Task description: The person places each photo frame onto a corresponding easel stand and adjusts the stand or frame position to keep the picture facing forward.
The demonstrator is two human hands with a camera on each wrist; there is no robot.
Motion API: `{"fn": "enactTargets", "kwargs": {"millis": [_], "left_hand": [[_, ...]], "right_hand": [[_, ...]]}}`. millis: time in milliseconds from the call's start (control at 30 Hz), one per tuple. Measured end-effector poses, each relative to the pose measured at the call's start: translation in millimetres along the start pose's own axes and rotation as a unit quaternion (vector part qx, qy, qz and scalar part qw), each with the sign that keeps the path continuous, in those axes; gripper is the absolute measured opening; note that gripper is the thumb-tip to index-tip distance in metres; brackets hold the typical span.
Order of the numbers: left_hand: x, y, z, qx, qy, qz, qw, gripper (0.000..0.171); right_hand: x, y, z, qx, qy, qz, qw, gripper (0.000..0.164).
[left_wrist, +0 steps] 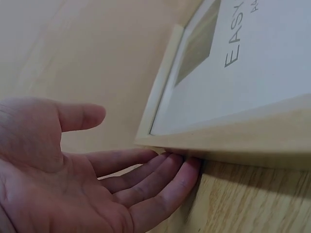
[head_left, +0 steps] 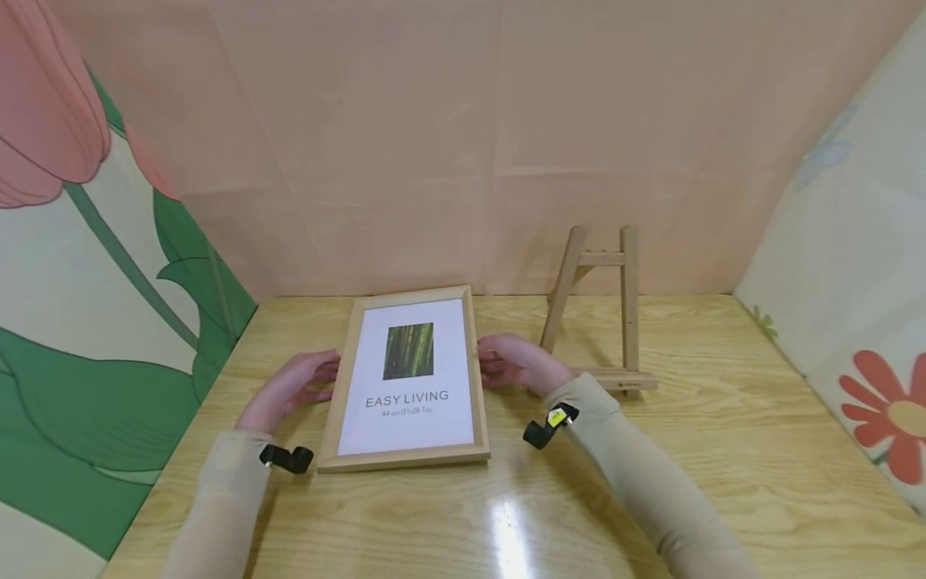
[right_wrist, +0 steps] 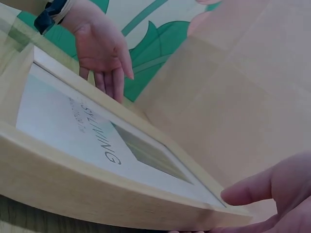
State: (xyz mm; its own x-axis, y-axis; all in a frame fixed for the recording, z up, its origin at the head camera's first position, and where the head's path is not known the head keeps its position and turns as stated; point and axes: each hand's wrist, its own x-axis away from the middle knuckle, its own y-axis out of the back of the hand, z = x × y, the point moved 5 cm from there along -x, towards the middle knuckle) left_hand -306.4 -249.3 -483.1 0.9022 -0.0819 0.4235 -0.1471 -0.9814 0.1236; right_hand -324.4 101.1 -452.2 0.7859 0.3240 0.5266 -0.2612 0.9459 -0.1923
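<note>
A light wooden picture frame (head_left: 481,402) is face up over the table, with a white insert reading "EASY LIVING" and a small bamboo picture. My left hand (head_left: 297,384) is at its left side. In the left wrist view, the extended fingers (left_wrist: 163,189) reach to the frame's underside while the thumb stands apart from it. On the opposite side, my right hand (head_left: 517,360) holds the frame's edge. The right wrist view has its thumb (right_wrist: 248,188) at the frame's top face and fingertips partly hidden below.
Behind my right hand, a small wooden easel (head_left: 629,305) stands upright near the back of the wood-grain table (head_left: 723,450). A plain pinkish backdrop (head_left: 434,145) rises behind the table. Flower-patterned panels (head_left: 87,386) flank both sides.
</note>
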Motion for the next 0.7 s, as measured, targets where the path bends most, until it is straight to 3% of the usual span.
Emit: {"fn": "enactTargets", "kwargs": {"millis": [300,700], "left_hand": [[-19.4,5.3,11.8,-0.036,0.011,-0.025,0.9990,0.045],[-19.7,2.9,12.2,-0.046,0.036,-0.030,0.9978,0.047]], "right_hand": [[-3.7,1.5,-2.3,0.022,0.015,-0.004,1.000,0.044],[-6.3,-0.7,-7.7,0.027,0.019,-0.004,0.999,0.052]]}}
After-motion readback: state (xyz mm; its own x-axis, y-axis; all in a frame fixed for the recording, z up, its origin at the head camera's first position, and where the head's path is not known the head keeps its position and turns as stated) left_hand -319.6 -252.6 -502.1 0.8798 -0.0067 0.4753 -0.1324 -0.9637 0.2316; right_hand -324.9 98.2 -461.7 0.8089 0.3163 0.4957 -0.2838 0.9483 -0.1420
